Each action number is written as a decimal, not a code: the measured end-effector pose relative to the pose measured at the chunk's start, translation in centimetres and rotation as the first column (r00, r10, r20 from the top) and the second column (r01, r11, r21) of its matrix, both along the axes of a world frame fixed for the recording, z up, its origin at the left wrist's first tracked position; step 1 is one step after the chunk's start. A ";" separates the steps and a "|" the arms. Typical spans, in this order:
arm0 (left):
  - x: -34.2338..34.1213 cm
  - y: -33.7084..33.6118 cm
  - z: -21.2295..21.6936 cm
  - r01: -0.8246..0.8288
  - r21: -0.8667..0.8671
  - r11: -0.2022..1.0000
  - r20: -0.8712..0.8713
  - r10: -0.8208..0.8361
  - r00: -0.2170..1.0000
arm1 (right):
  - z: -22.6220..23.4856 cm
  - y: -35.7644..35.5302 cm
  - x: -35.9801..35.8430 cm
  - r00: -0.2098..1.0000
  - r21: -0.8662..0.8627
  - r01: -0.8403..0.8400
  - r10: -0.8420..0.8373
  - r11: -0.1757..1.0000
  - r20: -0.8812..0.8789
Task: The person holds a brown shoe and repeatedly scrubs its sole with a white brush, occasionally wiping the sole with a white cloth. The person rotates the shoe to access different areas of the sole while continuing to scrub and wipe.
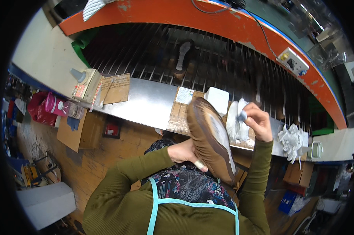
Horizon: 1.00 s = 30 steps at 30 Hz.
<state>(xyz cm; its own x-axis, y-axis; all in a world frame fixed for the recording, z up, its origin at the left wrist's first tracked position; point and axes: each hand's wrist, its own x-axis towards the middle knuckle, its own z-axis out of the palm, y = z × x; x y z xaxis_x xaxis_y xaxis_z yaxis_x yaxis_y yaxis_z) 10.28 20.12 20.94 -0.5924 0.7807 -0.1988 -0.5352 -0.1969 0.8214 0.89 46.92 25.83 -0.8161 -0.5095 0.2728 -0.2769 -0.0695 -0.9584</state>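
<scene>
Brown shoe (211, 138) is sitting at frame centre, long axis tilting from upper left to lower right, pale underside facing up and right. It's being held in front of the counter edge, overlapping the cardboard sheet (178, 116) in view.

Left hand (186, 152) is gripping the shoe's left side: thumb is lying along the brown wall, the other fingers are mostly hiding behind the shoe. Right hand (259, 122), right of centre, is pinching a small grey-blue scrap (242, 116) between thumb and fingers, other fingers curling. Scrap is showing apart from the shoe, in front of a white cloth bundle (234, 127); can't tell exactly what the scrap is.

Around it: white box (217, 100) is standing just above the shoe. White gloves (292, 141) are lying in a heap at right. Metal counter (147, 100) is running across the middle; a cardboard piece (117, 89) and a container with a grey nozzle (86, 87) are sitting at its left end. Beyond it, metal rods (145, 58) are spanning the upper half, with a dark shoe (183, 58) resting on them, sole showing. Orange beam (161, 15) is curving across the top, carrying a socket strip (292, 62) at upper right.
</scene>
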 end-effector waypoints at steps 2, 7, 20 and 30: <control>0.4 -1.4 -1.0 -0.097 0.012 0.995 0.081 0.096 0.992 | -4.8 1.4 1.8 0.907 0.018 0.272 -0.263 0.962 0.328; -0.1 -7.3 -4.4 -0.339 0.084 0.937 0.103 0.331 0.938 | -14.9 1.9 6.3 0.735 0.501 0.510 -0.657 0.699 0.169; -4.7 -11.7 -1.1 -0.237 0.762 0.603 0.091 0.262 0.961 | -21.0 -2.5 4.6 0.542 0.501 0.840 -0.326 0.206 -0.775; -3.7 -11.4 -3.2 -0.441 0.684 0.581 0.377 0.236 0.896 | -20.3 -1.4 4.5 0.706 0.667 0.695 -0.435 0.270 -0.559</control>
